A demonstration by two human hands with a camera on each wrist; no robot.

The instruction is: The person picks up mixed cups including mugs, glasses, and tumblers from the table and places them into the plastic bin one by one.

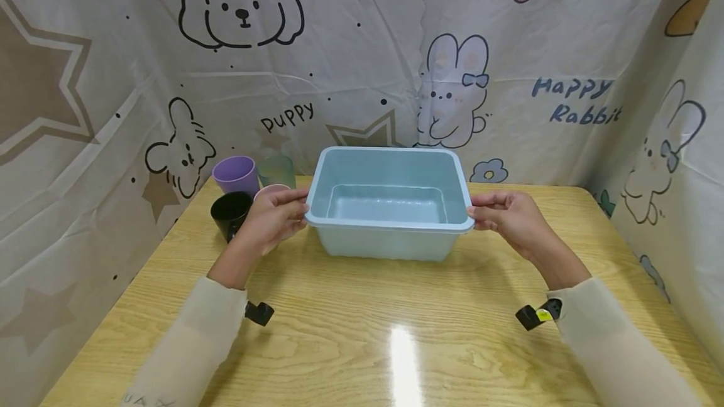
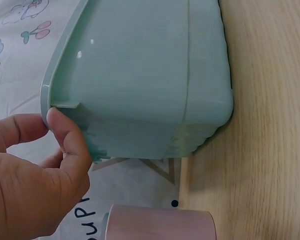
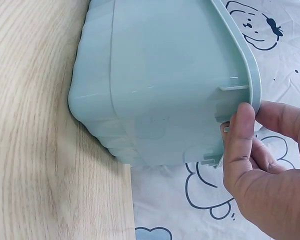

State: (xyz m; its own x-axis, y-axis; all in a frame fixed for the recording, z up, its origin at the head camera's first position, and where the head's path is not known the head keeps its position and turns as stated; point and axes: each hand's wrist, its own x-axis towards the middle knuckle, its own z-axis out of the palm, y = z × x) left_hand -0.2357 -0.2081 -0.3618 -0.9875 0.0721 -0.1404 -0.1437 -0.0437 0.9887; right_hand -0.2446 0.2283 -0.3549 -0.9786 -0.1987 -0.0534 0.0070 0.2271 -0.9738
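Observation:
A light blue plastic basin (image 1: 390, 240), rectangular with a wide rim, stands toward the back of the wooden table with nothing inside it. My left hand (image 1: 276, 215) pinches its rim at the left end; in the left wrist view the thumb and a finger (image 2: 22, 129) meet at the rim edge. At the opposite end my right hand (image 1: 506, 218) pinches the rim the same way, the thumb (image 3: 242, 127) under the lip in the right wrist view. The basin's base sits at the tabletop in both wrist views.
Left of the basin stand a purple cup (image 1: 236, 176), a black cup (image 1: 229, 212), a clear greenish cup (image 1: 277, 171) and a pink cup (image 2: 160, 222), partly behind my left hand. A printed cloth (image 1: 362, 80) hangs along the table's back and sides.

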